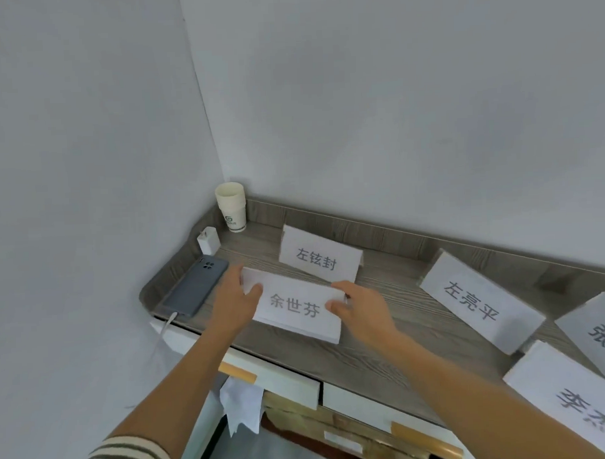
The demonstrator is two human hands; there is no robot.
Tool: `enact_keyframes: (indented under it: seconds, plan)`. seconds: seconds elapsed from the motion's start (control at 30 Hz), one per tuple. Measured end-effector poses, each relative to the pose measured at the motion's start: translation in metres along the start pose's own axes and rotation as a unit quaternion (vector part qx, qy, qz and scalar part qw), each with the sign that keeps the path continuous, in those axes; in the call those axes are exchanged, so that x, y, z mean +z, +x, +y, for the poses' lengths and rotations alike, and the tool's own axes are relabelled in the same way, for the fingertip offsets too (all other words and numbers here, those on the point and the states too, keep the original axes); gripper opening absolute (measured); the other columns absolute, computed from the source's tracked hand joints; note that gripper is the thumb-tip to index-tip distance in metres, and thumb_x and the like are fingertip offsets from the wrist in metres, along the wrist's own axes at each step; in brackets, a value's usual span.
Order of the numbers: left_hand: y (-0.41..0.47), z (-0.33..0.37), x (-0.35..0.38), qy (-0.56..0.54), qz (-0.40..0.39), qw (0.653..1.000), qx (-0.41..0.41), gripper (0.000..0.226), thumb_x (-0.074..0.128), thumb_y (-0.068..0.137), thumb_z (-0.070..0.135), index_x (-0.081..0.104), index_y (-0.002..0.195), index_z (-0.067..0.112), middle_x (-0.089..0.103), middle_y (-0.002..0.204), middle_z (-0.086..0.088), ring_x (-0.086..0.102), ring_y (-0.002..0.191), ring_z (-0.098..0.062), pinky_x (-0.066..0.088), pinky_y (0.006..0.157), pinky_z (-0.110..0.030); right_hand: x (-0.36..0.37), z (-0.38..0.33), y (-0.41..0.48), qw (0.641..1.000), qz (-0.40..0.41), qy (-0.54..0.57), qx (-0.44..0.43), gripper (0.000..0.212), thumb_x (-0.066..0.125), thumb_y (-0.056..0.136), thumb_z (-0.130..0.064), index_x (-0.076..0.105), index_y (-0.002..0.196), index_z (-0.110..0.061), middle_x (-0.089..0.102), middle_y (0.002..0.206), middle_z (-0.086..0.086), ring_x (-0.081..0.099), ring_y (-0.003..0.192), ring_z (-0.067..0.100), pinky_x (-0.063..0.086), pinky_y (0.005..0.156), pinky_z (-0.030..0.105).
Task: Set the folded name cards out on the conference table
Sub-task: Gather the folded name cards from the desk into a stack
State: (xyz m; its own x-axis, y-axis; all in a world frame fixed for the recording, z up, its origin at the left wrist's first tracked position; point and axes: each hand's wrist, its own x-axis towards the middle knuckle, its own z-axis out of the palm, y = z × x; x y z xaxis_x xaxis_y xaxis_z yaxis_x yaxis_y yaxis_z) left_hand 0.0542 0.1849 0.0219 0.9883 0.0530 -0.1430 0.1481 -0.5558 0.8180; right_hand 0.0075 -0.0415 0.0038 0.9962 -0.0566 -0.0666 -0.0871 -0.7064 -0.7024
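Fingers [253, 291] of left hand [235, 297] and right hand [362, 309] pinch both ends of the white folded paper name card [297, 308], which sits between them on the grey wood-grain surface [400, 332]. A light, even grip should let its fold stand squarely.

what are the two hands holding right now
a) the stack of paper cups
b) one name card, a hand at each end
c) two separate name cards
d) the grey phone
b: the left hand and the right hand each grip an end of the same name card, while the phone and the paper cups are in neither hand.
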Motion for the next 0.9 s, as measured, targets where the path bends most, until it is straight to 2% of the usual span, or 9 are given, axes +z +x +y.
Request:
enact_keyframes:
  seconds: [0.13, 0.27, 0.37, 0.47, 0.6, 0.73, 0.83, 0.9]
  plan:
    - [0.014, -0.014, 0.002, -0.023, -0.015, 1.000, -0.014, 0.056, 0.054, 0.092, 0.024, 0.030, 0.141, 0.013, 0.050, 0.137, -0.015, 0.053, 0.119, -0.030, 0.045, 0.101, -0.048, 0.017, 0.007, 0.005, 0.999, -0.010, 0.024, 0.022, 0.038, 0.056, 0.094, -0.029, 0.053, 0.131, -0.021, 0.063, 0.129, 0.002, 0.060, 0.112, 0.020, 0.050, 0.087, 0.030]
    - [0.026, -0.016, 0.012, -0.045, -0.032, 0.998, -0.023, 0.059, 0.049, 0.095, 0.027, 0.023, 0.146, 0.010, 0.040, 0.146, -0.013, 0.041, 0.132, -0.030, 0.036, 0.109, -0.046, 0.022, 0.012, 0.007, 0.998, -0.017, 0.053, 0.028, 0.038, 0.054, 0.096, -0.027, 0.050, 0.133, -0.020, 0.063, 0.128, 0.002, 0.060, 0.108, 0.018, 0.049, 0.083, 0.025]
    - [0.024, -0.015, 0.021, -0.037, -0.043, 0.998, -0.003, 0.042, 0.048, 0.096, 0.022, 0.037, 0.134, 0.008, 0.053, 0.127, -0.013, 0.052, 0.119, -0.032, 0.045, 0.099, -0.042, 0.016, 0.023, -0.002, 0.996, 0.003, 0.079, 0.047, 0.035, 0.055, 0.095, -0.026, 0.052, 0.130, -0.022, 0.066, 0.123, 0.002, 0.060, 0.098, 0.014, 0.050, 0.076, 0.022]
    - [0.014, -0.007, 0.038, -0.037, -0.069, 0.997, 0.026, 0.046, 0.048, 0.095, 0.021, 0.037, 0.138, 0.012, 0.054, 0.133, -0.014, 0.054, 0.119, -0.030, 0.046, 0.100, -0.050, -0.003, 0.044, -0.026, 0.992, 0.026, 0.091, 0.077, 0.033, 0.055, 0.095, -0.028, 0.052, 0.128, -0.025, 0.065, 0.112, -0.003, 0.062, 0.101, 0.016, 0.055, 0.079, 0.027]
    - [-0.009, 0.010, 0.075, -0.031, -0.135, 0.987, 0.082, 0.047, 0.050, 0.094, 0.022, 0.039, 0.139, 0.017, 0.055, 0.134, -0.011, 0.055, 0.120, -0.028, 0.047, 0.100, -0.051, -0.034, 0.079, -0.067, 0.988, 0.064, 0.091, 0.106, 0.030, 0.055, 0.095, -0.031, 0.051, 0.124, -0.029, 0.064, 0.107, -0.007, 0.063, 0.103, 0.014, 0.054, 0.074, 0.017]
    - [-0.033, 0.030, 0.113, -0.023, -0.184, 0.976, 0.114, 0.040, 0.054, 0.093, 0.018, 0.045, 0.131, 0.018, 0.062, 0.121, -0.009, 0.062, 0.105, -0.023, 0.054, 0.090, -0.046, -0.065, 0.106, -0.099, 0.982, 0.107, 0.086, 0.133, 0.020, 0.054, 0.095, -0.030, 0.048, 0.114, -0.032, 0.060, 0.108, -0.006, 0.063, 0.102, 0.017, 0.059, 0.083, 0.035]
    - [-0.047, 0.040, 0.137, -0.002, -0.204, 0.971, 0.126, 0.033, 0.057, 0.091, 0.016, 0.049, 0.123, 0.018, 0.065, 0.110, -0.007, 0.064, 0.096, -0.021, 0.057, 0.082, -0.045, -0.084, 0.121, -0.119, 0.980, 0.109, 0.071, 0.151, 0.021, 0.055, 0.094, -0.034, 0.047, 0.113, -0.034, 0.062, 0.109, -0.005, 0.066, 0.100, 0.018, 0.060, 0.082, 0.037]
    - [-0.054, 0.043, 0.148, 0.019, -0.215, 0.968, 0.129, 0.028, 0.058, 0.091, 0.015, 0.051, 0.119, 0.020, 0.066, 0.105, -0.005, 0.065, 0.092, -0.020, 0.059, 0.078, -0.042, -0.096, 0.129, -0.132, 0.980, 0.109, 0.038, 0.161, 0.028, 0.059, 0.091, -0.037, 0.049, 0.118, -0.034, 0.064, 0.109, -0.005, 0.065, 0.099, 0.014, 0.058, 0.082, 0.033]
